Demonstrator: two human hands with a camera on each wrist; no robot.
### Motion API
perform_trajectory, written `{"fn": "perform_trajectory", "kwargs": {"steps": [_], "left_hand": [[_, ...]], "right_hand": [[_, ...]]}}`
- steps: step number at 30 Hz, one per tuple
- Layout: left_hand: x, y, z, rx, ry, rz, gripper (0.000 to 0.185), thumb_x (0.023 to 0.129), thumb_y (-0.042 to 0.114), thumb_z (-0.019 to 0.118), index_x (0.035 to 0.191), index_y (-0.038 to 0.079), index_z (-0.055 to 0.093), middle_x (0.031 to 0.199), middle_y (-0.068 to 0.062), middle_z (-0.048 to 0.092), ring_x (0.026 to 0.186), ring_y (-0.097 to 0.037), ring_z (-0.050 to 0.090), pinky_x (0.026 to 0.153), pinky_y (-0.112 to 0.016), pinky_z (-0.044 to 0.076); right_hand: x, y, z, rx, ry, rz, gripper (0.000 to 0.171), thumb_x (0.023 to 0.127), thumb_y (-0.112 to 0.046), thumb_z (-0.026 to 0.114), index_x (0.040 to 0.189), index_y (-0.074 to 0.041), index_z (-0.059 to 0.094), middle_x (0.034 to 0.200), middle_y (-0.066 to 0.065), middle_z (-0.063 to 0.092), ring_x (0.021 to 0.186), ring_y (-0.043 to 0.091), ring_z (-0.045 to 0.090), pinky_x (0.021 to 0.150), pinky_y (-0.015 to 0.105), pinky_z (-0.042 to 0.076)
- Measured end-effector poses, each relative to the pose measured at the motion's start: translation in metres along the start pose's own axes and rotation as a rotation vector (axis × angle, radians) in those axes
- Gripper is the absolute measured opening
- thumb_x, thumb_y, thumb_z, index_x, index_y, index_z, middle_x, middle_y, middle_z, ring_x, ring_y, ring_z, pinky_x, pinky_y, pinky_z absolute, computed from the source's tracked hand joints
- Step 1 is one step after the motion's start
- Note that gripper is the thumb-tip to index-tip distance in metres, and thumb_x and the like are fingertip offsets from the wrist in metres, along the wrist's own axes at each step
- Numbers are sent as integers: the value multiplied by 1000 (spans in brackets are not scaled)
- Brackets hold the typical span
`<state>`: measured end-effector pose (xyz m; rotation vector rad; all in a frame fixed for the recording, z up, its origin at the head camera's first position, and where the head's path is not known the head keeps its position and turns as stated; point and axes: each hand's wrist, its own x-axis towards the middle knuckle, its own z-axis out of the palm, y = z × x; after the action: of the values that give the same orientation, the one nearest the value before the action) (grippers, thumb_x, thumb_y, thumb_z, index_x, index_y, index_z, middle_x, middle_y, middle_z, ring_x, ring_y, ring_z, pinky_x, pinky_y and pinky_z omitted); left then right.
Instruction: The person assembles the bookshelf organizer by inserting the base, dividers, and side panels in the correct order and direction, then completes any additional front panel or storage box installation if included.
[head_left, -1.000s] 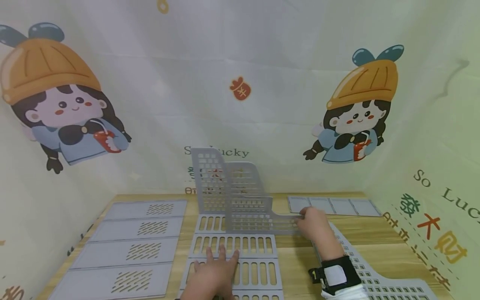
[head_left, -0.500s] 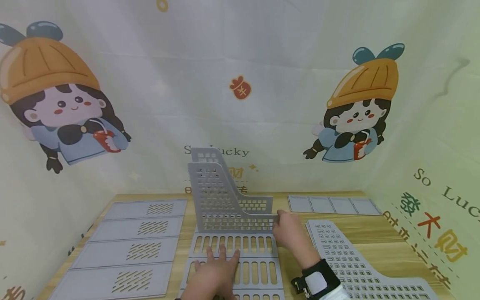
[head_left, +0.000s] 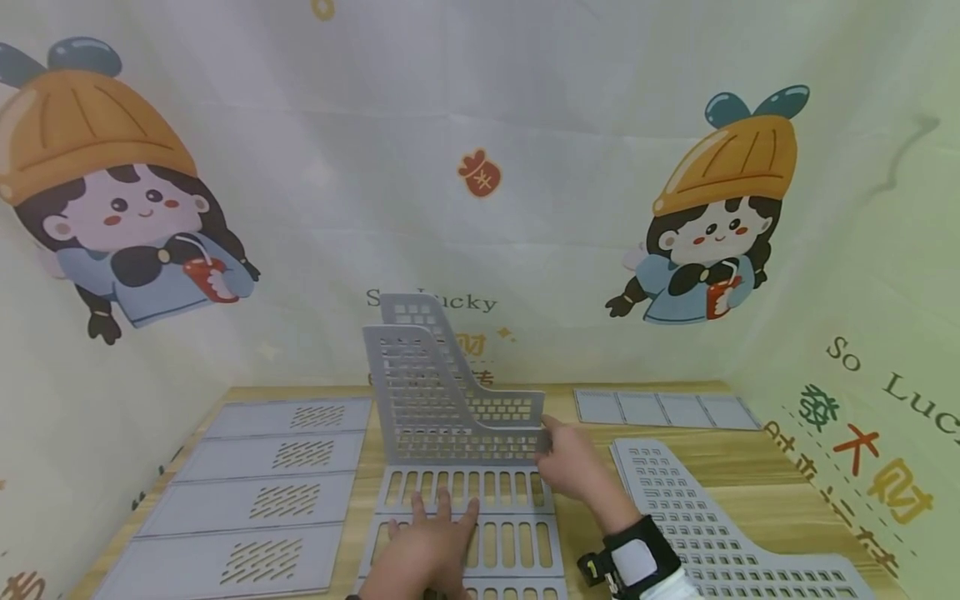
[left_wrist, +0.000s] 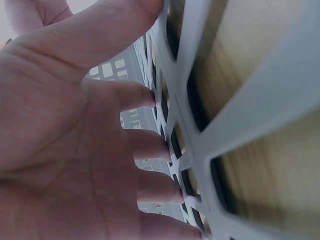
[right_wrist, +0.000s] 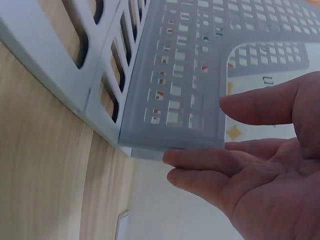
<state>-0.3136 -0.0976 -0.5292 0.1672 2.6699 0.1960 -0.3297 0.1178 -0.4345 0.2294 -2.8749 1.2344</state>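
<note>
Two stepped grey divider panels with rows of holes stand on a slotted grey base panel (head_left: 517,546). The nearer perforated divider panel (head_left: 442,433) leans slightly left, in front of the farther one (head_left: 506,408). My right hand (head_left: 577,462) holds the nearer divider's low right end. In the right wrist view the thumb touches its top edge and the fingers (right_wrist: 200,162) press its end edge. My left hand (head_left: 423,546) rests on the base panel with straight, spread fingers; in the left wrist view its fingertips (left_wrist: 172,192) touch the slotted bars.
Flat grey panels with slanted slots (head_left: 262,467) lie on the wooden table at left. Another stepped perforated panel (head_left: 720,533) lies at right. A row of plain grey panels (head_left: 660,410) lies at the back right. A printed curtain (head_left: 555,250) hangs behind the table.
My right hand has moved left with the nearer divider panel, bringing it in front of the farther one; in the last half second it shifted slightly further left. The left hand stayed put.
</note>
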Motion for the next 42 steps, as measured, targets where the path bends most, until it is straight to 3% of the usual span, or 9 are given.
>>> {"fn": "perform_trajectory", "kwargs": {"steps": [6,11,15,19,24,28,32,37,42], "left_hand": [[-7,3,-4,-8,0,10,123,61,57,100,165,39,36,178,-18,20,160,-61,14,108,-95,20],[-13,6,-6,-15,-15,-7,121,64,54,99,166,40,35,179,-16,17,161,-60,11,112,-92,20],[-12,7,-5,-9,-13,-22,121,64,54,99,166,39,35,180,-15,16,162,-58,12,114,-91,20],[-13,7,-5,-10,-1,-16,119,66,56,97,166,36,36,179,-16,18,162,-57,14,113,-91,20],[-21,5,-7,-31,16,15,120,66,55,95,167,37,32,179,-18,14,162,-59,9,116,-90,14],[-18,2,-5,-43,40,44,121,65,54,95,167,36,34,179,-18,16,162,-57,12,117,-90,14],[-15,1,-4,-49,76,60,117,64,58,92,165,33,39,178,-18,20,162,-56,17,115,-90,16],[-30,9,-10,-48,103,56,109,70,58,87,165,32,40,178,-18,20,162,-56,16,114,-92,16],[-56,20,-30,-58,109,43,99,75,51,89,162,27,47,176,-17,27,161,-54,22,112,-92,23]], "right_hand": [[-1,0,0,40,-13,2,70,95,2,65,159,9,38,142,36,62,81,24,70,51,29,50],[-1,1,-2,22,-10,-21,67,95,1,66,157,9,41,141,34,64,121,42,71,81,42,65],[-2,2,-3,16,-19,-37,64,96,2,65,155,10,43,142,32,65,137,47,61,107,54,57],[-2,3,-5,11,-35,-44,65,97,0,64,156,12,41,150,34,57,144,49,54,117,59,49],[-3,9,-18,16,-86,-24,73,97,-4,67,159,14,32,157,40,45,144,54,51,118,63,46],[-4,20,-38,-103,-111,32,77,98,-15,70,161,9,34,160,39,42,147,56,46,117,68,44],[-3,40,-60,-237,-106,79,78,95,-18,74,156,14,37,158,41,42,147,60,42,116,70,43],[-7,68,-86,-331,-79,159,77,87,-17,83,142,24,45,134,44,59,121,56,63,101,65,55],[-15,84,-103,-352,-129,263,56,83,-18,89,113,19,61,100,24,68,91,34,64,83,52,58]]}}
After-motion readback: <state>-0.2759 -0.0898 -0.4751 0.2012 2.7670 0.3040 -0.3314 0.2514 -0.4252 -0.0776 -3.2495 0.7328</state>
